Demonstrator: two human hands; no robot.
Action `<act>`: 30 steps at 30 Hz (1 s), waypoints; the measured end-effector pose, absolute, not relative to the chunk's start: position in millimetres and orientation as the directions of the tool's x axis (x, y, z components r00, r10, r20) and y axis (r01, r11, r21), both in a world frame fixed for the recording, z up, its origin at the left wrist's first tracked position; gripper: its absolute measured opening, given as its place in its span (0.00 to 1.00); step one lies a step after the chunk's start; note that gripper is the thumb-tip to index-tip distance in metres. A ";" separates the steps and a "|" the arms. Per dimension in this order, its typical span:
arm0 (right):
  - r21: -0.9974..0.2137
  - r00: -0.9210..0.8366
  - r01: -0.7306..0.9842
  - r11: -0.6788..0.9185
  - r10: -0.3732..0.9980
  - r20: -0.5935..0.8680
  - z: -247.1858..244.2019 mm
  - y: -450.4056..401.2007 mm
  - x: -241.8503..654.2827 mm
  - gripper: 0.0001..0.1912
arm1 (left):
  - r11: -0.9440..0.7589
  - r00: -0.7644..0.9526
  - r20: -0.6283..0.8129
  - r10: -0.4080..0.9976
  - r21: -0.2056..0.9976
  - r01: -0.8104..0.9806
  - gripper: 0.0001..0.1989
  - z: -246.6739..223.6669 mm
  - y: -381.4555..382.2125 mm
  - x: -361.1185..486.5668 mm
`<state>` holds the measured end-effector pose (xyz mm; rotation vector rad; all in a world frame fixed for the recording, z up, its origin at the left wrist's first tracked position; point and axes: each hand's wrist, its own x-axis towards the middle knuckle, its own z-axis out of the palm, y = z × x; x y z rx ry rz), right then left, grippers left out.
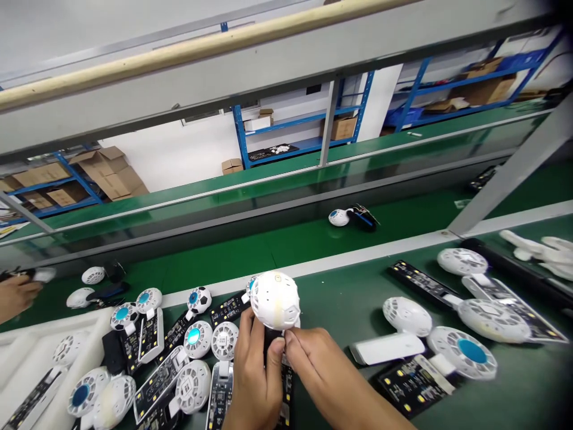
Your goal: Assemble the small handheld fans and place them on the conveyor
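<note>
My left hand (256, 379) and my right hand (313, 370) meet at the bottom centre, both gripping a white round plastic housing (274, 300) from below. A dark part (271, 341) runs down from the housing between my fingers, partly hidden by them. Around my hands lie many loose parts on the green work surface (349, 292): perforated white round shells such as one (224, 340), a shell with a blue centre (197, 339), and black circuit boards with yellow-white pads (418, 385).
A co-worker's hand (15, 297) enters at the far left. A white foam tray (27, 364) holding parts sits at lower left. White gloves (539, 254) lie at right. A green conveyor belt (268, 251) with a small assembly (351, 218) runs behind a metal frame (505, 173).
</note>
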<state>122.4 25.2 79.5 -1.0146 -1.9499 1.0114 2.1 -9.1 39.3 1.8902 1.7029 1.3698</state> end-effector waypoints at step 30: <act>-0.846 -0.161 0.341 0.409 0.912 0.376 66.6 9.1 116.1 0.11 | -0.049 -0.395 0.102 0.913 0.989 0.141 0.28 42.0 -19.8 22.1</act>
